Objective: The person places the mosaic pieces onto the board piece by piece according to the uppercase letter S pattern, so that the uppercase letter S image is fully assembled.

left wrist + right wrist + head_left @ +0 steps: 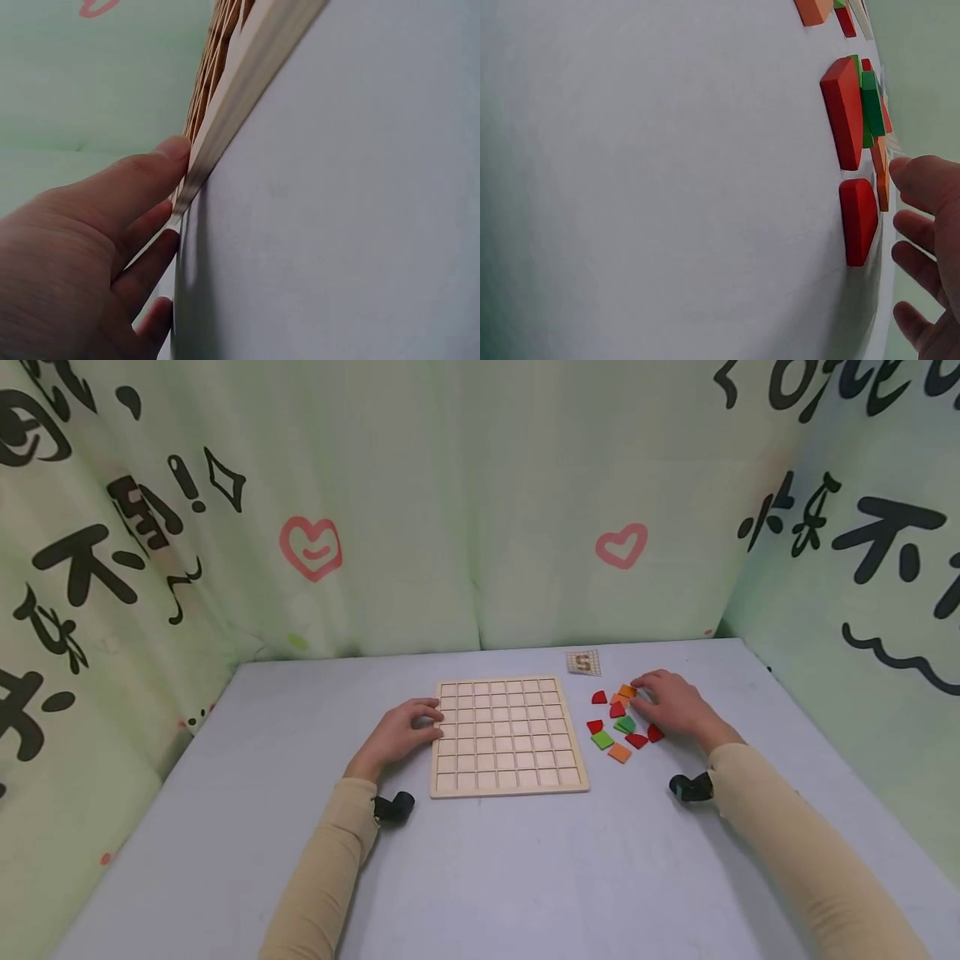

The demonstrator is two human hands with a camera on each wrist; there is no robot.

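My left hand (401, 731) rests at the left edge of the wooden grid board (510, 739), fingers loosely apart; light pressure should steady it. My right hand (675, 703) is over the orange tiles (627, 691), right of the board, thumb and fingers parted — whether they touch one, I can't tell. I'd best pinch one tile by opposite edges — without nudging the nearby red tile (617, 710).
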